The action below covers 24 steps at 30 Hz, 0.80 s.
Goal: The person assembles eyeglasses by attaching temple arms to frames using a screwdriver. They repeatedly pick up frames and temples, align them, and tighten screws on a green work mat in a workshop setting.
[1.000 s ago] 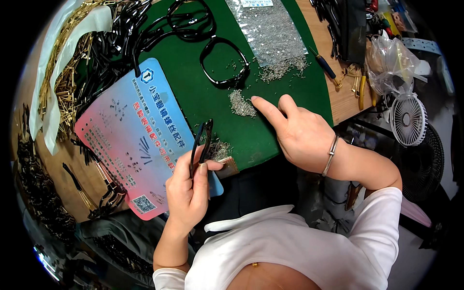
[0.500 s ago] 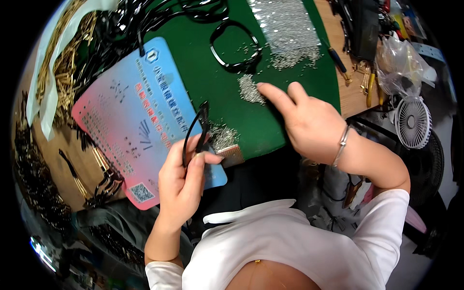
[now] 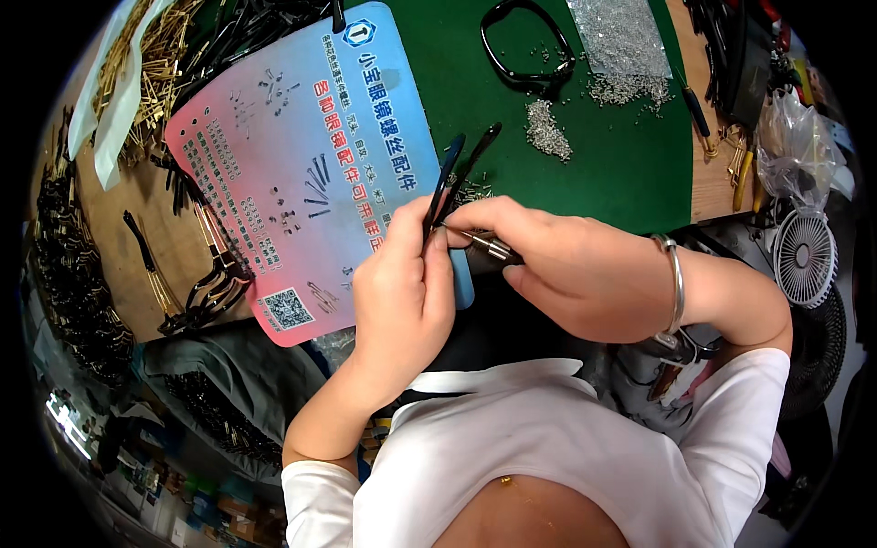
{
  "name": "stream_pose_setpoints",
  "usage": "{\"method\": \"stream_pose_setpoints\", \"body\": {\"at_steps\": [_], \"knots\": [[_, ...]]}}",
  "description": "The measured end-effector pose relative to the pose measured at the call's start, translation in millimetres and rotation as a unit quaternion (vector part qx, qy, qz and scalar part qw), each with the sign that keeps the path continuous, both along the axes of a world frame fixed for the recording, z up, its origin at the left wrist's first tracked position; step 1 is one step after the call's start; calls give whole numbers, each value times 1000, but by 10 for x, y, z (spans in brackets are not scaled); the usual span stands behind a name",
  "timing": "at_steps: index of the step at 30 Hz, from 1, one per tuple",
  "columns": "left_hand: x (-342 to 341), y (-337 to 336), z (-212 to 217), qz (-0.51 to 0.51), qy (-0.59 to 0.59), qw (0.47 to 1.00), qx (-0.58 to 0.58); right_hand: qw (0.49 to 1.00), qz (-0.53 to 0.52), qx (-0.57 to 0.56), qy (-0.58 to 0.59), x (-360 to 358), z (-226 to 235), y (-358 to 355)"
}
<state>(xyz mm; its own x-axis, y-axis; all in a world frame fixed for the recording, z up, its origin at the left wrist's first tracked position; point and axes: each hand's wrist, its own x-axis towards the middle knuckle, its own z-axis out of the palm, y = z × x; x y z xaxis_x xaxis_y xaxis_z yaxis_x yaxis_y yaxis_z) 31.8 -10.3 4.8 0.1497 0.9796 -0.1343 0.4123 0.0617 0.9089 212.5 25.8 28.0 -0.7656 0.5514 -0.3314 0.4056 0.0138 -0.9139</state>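
My left hand (image 3: 402, 283) pinches slim black eyeglass parts (image 3: 470, 164), which look like temple arms, between thumb and fingers. Two dark tips stick up past the fingertips. Closed around a screwdriver with a silver metal collar (image 3: 491, 247), my right hand (image 3: 585, 274) meets the left at the black parts; its index finger touches or nearly touches them. The driver's handle is hidden in the palm, and its tip is hard to make out. Just beyond the hands lies a pile of tiny silver screws (image 3: 475, 189), partly covered. Another pile of screws (image 3: 546, 132) sits on the green mat (image 3: 630, 183).
A blue-and-pink printed sheet (image 3: 274, 173) lies left of the hands. Farther off are a glossy black loop (image 3: 487, 46) and a clear bag of screws (image 3: 621, 36). Gold-coloured parts (image 3: 160, 82) heap at far left. A white fan (image 3: 804, 258) stands at right.
My right hand has left the screw pile and come to the left hand; the screwdriver's metal collar now shows in it. The view has shifted, so the table sits higher in the picture.
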Motion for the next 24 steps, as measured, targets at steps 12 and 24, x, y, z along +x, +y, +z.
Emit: {"method": "stream_pose_setpoints", "body": {"at_steps": [12,24], "knots": [[-31,50,20,-23,0,999,-29,790,-187,-578,75,-56,152,179],[-240,179,170,61,-319,873,-364,949,-54,-302,-78,133,351,157]]}}
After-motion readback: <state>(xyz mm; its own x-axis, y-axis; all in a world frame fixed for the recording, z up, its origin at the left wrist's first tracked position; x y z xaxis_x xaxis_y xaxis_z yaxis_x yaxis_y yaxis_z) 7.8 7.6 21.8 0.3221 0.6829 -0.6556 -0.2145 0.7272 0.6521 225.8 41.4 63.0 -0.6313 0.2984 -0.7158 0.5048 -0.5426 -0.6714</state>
